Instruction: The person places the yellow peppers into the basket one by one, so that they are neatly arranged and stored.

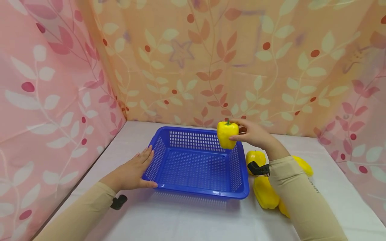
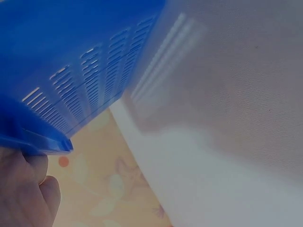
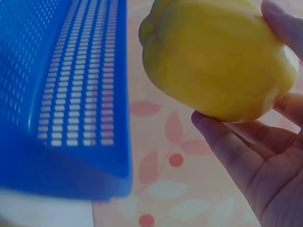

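Observation:
A yellow bell pepper (image 1: 227,135) with a short green stem hangs upright over the back right corner of the blue basket (image 1: 208,193). My right hand (image 1: 252,134) pinches it between thumb and fingers. Close up in the right wrist view, the same bell pepper (image 3: 222,59) lies in the fingers of the right hand (image 3: 279,165), beside the basket's slotted wall (image 3: 75,94). My left hand (image 1: 134,170) rests on the basket's left rim, fingers extended, thumb by the front corner. Only part of the left hand (image 2: 23,194) appears in the left wrist view, at the rim.
More yellow peppers lie right of the basket: one (image 1: 255,157) near its wall, another (image 1: 266,194) in front, one (image 1: 303,165) beyond the right forearm, and one (image 1: 283,208) partly hidden under that sleeve. A white cloth (image 1: 193,221) covers the table. Patterned curtains (image 1: 193,67) surround it.

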Demonstrator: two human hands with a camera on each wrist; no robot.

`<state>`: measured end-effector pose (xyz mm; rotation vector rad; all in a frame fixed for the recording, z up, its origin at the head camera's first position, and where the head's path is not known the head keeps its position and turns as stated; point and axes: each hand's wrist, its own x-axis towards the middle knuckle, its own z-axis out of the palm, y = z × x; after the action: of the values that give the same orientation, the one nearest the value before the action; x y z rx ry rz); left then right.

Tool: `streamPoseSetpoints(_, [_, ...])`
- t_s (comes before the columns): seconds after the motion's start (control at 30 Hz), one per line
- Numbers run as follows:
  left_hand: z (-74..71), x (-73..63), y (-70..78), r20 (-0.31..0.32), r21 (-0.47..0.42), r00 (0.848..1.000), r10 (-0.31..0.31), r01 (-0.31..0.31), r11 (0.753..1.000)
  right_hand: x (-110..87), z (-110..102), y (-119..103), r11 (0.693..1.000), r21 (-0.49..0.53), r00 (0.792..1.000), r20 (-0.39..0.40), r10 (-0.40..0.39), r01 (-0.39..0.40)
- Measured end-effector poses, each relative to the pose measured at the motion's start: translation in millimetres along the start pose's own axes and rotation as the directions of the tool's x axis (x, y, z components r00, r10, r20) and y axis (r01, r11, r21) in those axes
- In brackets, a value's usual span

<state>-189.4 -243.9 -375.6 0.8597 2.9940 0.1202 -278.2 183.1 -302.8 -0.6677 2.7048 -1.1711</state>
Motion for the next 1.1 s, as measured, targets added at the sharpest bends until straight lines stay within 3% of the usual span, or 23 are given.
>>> streamPoseSetpoints(0.7, [1.5, 0.5, -4.8, 0.005, -0.003, 1.000, -0.023, 0.023, 1.000, 46.0, 48.7, -29.0, 0.997, 0.002, 0.992, 0.097, -0.077, 0.077])
streamPoseSetpoints(1.1, [2.8, 2.1, -1.4, -0.029, -0.006, 1.000, -0.001, 0.001, 1.000, 63.8, 81.1, -40.5, 0.995, 0.080, 0.985, 0.160, -0.066, 0.054])
